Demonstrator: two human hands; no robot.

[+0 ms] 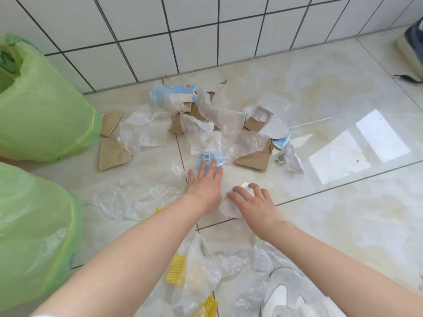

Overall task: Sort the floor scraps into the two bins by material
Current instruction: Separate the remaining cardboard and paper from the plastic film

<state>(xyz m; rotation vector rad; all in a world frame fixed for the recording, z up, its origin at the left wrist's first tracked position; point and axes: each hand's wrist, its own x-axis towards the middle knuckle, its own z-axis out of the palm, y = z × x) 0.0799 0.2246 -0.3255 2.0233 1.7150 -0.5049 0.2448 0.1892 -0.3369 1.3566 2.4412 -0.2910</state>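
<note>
left hand (204, 181) flat, fingers reaching blue carton scrap (207, 159) | right hand (250, 200) curled, gathering white paper scrap (229, 208) for binning

Head-worn view looks steeply down, close, over floor (297, 225) toward tiled wall (183, 30).

lying at left, one behind the other: two bins (45, 106) | spreading along the wall (206, 30) base: scrap pile (206, 124) | touching carton scrap (207, 160): left hand (203, 184) | resting on paper scrap (229, 207), just right: right hand (254, 202)
</note>
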